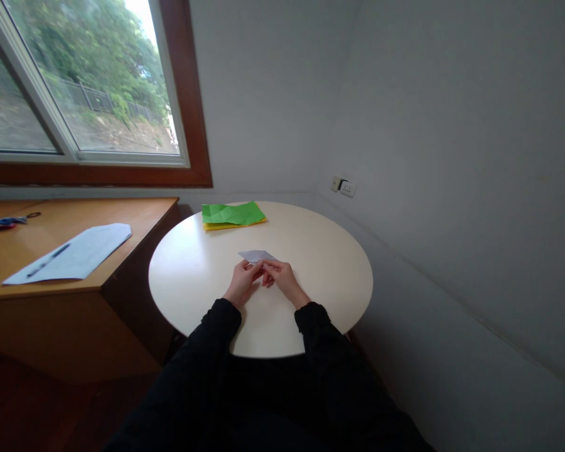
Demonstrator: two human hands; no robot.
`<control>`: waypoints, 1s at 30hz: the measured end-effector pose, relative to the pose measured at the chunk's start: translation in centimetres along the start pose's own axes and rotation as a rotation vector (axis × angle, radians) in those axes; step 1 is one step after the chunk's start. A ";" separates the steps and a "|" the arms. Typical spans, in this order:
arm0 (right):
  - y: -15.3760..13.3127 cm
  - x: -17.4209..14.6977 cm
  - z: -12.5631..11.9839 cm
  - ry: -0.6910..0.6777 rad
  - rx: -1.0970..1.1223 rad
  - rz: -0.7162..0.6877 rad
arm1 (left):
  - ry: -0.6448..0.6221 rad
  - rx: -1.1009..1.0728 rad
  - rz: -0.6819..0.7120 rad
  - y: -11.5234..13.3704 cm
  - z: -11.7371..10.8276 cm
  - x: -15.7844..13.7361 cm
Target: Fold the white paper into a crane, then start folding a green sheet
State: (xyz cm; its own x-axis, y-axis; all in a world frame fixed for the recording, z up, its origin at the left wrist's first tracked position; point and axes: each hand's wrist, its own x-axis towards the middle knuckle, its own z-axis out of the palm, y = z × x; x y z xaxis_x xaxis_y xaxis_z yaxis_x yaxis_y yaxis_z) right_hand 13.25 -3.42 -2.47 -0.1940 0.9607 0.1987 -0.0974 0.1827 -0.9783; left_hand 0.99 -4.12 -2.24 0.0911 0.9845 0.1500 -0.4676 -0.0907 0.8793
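Observation:
A small piece of folded white paper (257, 255) is held between my two hands over the middle of a round white table. My left hand (243, 280) pinches its near edge from the left. From the right, my right hand (282, 279) grips the same near edge, and the fingertips of both hands meet there. The paper's pointed far side sticks out beyond the fingers, with one corner reaching left. Part of the sheet is hidden behind my fingers.
The round table (329, 263) carries green paper (235, 214) over yellow paper (211, 227) at its far side. Left of it, a wooden desk (145, 216) holds white sheets (89, 251), a pen (49, 260) and scissors (19, 220). Walls close in behind and right.

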 end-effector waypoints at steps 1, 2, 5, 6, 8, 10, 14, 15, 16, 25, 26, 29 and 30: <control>-0.1 -0.1 0.0 -0.011 0.003 0.007 | 0.007 0.000 -0.003 0.1 0.0 0.0; -0.2 -0.1 -0.1 -0.023 0.010 0.016 | 0.015 0.000 -0.007 0.1 0.0 -0.1; -0.4 -0.2 -0.2 -0.065 0.050 0.057 | 0.043 0.000 -0.012 0.3 0.0 -0.3; -0.4 -0.2 -0.2 -0.077 0.065 0.072 | 0.049 0.001 -0.013 0.4 0.0 -0.3; -0.5 -0.2 -0.2 -0.092 0.089 0.095 | 0.058 0.003 -0.012 0.5 0.1 -0.4; -0.6 -0.3 -0.2 -0.097 0.098 0.105 | 0.066 0.005 -0.008 0.5 0.2 -0.4; -1.0 -0.5 -0.1 -0.086 0.132 0.122 | 0.102 0.011 0.008 0.4 0.0 -0.1; -1.1 -0.5 -0.2 -0.077 0.157 0.128 | 0.114 0.013 0.011 0.3 -0.1 0.0; -1.3 -0.4 -0.3 -0.056 0.187 0.125 | 0.125 0.016 0.012 0.3 -0.2 0.1; -0.7 1.1 -3.3 0.455 0.290 -0.121 | 0.177 0.036 -0.010 0.1 -0.7 0.5; -0.4 1.2 -3.6 0.494 0.280 -0.133 | 0.177 0.038 -0.013 0.1 -0.7 0.5; 0.2 1.5 -3.9 0.551 0.241 -0.140 | 0.164 0.042 -0.030 0.1 -0.7 0.5; 0.4 1.5 -3.9 0.557 0.229 -0.136 | 0.153 0.043 -0.036 0.1 -0.7 0.4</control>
State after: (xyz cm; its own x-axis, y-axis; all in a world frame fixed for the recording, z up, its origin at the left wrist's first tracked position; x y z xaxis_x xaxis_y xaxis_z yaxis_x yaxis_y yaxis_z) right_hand 16.70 -1.07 -2.80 0.3678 0.9082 0.1996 -0.3048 0.3206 -0.8968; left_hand 0.37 -3.60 -2.37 -0.0296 0.9983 0.0497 -0.4279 -0.0576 0.9020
